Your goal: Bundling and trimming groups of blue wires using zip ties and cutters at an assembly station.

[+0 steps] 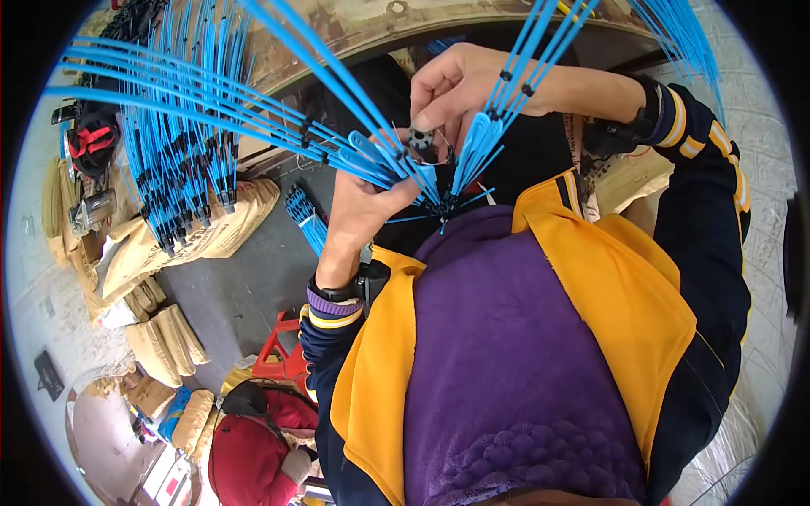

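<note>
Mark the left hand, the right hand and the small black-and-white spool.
left hand (364,211), head view, on the back of the hand.
right hand (460,84), head view, on the knuckles.
small black-and-white spool (420,139), head view, on its round face, by the right hand's fingertips.

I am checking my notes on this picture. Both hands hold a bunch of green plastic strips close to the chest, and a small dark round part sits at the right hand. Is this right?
Not quite: the strips are blue, not green, as the head view shows. The rest stands: the left hand and the right hand hold them close to the chest, and the small dark round part sits at the right hand.
</note>
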A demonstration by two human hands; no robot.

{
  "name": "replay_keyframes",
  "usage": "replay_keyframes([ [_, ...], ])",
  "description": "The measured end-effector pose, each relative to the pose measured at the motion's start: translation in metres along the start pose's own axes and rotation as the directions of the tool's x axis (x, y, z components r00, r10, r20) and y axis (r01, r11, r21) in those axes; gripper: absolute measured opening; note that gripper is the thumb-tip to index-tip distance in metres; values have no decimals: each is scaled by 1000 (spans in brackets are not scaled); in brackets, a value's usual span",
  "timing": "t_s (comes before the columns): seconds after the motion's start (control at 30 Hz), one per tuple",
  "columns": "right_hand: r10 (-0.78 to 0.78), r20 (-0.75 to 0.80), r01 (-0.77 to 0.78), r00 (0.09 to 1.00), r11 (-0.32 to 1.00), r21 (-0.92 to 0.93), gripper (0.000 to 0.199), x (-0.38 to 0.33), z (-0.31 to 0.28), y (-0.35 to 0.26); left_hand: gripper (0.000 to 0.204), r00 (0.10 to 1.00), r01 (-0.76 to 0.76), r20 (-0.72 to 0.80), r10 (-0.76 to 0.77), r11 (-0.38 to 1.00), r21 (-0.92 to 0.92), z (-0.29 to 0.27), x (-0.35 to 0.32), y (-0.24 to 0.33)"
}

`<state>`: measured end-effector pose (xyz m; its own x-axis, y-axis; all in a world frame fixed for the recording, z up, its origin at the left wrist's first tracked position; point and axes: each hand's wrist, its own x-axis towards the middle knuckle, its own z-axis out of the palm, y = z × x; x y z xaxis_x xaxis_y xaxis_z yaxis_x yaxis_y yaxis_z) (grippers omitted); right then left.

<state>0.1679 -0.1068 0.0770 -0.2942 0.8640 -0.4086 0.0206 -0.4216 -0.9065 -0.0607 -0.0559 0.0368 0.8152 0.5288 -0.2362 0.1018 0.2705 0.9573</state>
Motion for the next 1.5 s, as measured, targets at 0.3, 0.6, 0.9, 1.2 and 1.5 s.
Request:
replay_keyframes([
  [0.3, 6, -16, -4, 1000, 996, 88, 20, -7, 0, 5, 34, 997, -54, 66, 48, 995, 79, -1, 6, -3],
  [0.6, 138, 59, -140, 989, 989, 43, 24, -9, -7, -5, 25, 998, -66, 23, 64, 995, 77, 13, 3, 9],
  [0.9, 129, 85, -137, 988, 986, 97, 18, -1, -11, -4, 25, 997, -82, 19, 81, 993, 82, 10, 1, 11],
  [1.2, 138, 32, -133, 990, 982, -136, 12, 5, -11, -11, 26, 999, -49, 23, 49, 999, -5, 6, -2, 9],
  [1.5, -208, 184, 266, 961, 880, -393, 14, 16, -9, -14, 24, 990, -130, -54, 133, 990, 53, 7, 0, 0],
])
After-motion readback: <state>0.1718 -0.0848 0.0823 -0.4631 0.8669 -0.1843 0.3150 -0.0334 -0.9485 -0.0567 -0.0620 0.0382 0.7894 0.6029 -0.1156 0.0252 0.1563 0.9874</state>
